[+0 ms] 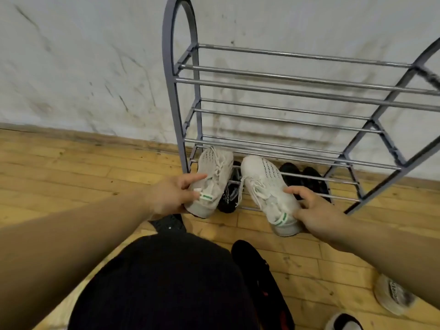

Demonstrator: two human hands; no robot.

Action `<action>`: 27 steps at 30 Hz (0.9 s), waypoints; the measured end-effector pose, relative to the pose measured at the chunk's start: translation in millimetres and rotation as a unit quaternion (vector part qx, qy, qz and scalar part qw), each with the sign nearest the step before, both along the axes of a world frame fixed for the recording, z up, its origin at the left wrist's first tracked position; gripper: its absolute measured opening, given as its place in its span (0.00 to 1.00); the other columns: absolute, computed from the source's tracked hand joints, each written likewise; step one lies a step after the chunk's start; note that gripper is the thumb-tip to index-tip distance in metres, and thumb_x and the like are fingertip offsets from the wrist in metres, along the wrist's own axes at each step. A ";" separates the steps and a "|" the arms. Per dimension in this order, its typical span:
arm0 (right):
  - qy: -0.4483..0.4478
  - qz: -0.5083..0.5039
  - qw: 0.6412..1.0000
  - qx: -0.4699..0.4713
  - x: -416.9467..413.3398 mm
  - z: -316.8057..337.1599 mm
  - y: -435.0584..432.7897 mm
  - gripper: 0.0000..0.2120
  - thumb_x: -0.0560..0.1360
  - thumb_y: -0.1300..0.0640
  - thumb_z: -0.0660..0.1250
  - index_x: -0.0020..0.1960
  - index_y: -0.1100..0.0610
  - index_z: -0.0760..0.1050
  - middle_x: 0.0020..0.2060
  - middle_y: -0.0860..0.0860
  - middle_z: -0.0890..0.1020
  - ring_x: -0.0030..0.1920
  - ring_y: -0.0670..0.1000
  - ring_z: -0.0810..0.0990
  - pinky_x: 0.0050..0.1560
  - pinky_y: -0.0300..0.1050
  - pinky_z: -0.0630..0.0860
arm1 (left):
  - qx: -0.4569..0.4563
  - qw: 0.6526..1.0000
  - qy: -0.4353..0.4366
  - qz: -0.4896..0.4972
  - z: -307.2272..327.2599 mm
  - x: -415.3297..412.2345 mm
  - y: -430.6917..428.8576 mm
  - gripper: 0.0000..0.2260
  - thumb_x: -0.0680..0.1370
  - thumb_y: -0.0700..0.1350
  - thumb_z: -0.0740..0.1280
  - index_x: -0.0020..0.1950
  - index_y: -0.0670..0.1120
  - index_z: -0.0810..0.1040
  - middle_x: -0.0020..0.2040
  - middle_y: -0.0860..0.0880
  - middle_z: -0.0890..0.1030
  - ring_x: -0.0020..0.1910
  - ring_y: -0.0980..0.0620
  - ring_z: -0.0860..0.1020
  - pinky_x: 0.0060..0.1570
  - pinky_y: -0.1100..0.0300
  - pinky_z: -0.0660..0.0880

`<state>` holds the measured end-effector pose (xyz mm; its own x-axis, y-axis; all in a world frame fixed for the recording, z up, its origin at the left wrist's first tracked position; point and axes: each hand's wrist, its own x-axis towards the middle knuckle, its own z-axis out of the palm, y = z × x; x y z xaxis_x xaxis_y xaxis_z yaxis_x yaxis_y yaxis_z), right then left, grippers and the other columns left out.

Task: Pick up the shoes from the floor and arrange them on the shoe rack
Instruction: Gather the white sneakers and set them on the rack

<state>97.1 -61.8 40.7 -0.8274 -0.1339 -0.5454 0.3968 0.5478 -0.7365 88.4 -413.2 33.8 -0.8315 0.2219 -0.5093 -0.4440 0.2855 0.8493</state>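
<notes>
Currently: left hand (171,194) grips one white knit sneaker (215,172), right hand (316,215) holds its laced mate (264,182), toes twelve o'clock toward grey tubular rack (285,81).

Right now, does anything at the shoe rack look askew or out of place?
Yes. The left white shoe, held by the left hand, is rolled sideways and leans over a black shoe on the bottom tier of the shoe rack; the right white shoe in the right hand sits upright.

rack (285,82) 1 | white sneakers (212,182) (266,186) 2 | black shoes (229,196) (291,173) (316,179) on it 3 | hands (171,194) (316,215) 2
</notes>
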 end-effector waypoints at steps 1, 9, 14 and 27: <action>0.008 -0.009 1.000 0.004 -9.2 -4.9 -1.9 0.27 0.82 0.66 0.61 0.66 0.34 0.69 0.66 0.51 0.75 0.56 0.65 0.82 0.55 0.70 0.79 | 0.003 1.000 0.016 0.015 -10.4 -7.1 3.7 0.25 0.83 0.37 0.65 0.74 0.62 0.71 0.61 0.49 0.81 0.49 0.51 0.80 0.49 0.51 0.83; 0.167 -0.082 0.981 0.054 -103.1 -51.1 -47.3 0.18 0.84 0.56 0.60 0.72 0.41 0.67 0.56 0.50 0.80 0.53 0.57 0.82 0.50 0.50 0.78 | -0.123 0.985 0.119 -0.009 -52.1 -85.4 22.9 0.25 0.85 0.51 0.61 0.81 0.63 0.58 0.72 0.50 0.69 0.59 0.52 0.78 0.54 0.66 0.75; 0.205 0.025 0.961 0.186 -120.9 -92.1 -64.2 0.35 0.73 0.28 0.62 0.75 0.39 0.59 0.66 0.50 0.74 0.66 0.59 0.73 0.65 0.63 0.73 | -0.372 0.904 0.166 -0.131 -87.6 -83.3 24.8 0.40 0.75 0.74 0.59 0.80 0.66 0.42 0.83 0.51 0.39 0.79 0.40 0.61 0.69 0.45 0.71; 0.272 0.013 0.940 0.207 -114.6 -122.8 -64.1 0.42 0.76 0.45 0.71 0.81 0.42 0.49 0.71 0.50 0.65 0.69 0.56 0.69 0.64 0.54 0.73 | -0.522 0.820 0.232 -0.039 -107.6 -84.7 24.1 0.32 0.82 0.65 0.56 0.81 0.50 0.55 0.83 0.48 0.53 0.69 0.41 0.73 0.56 0.48 0.76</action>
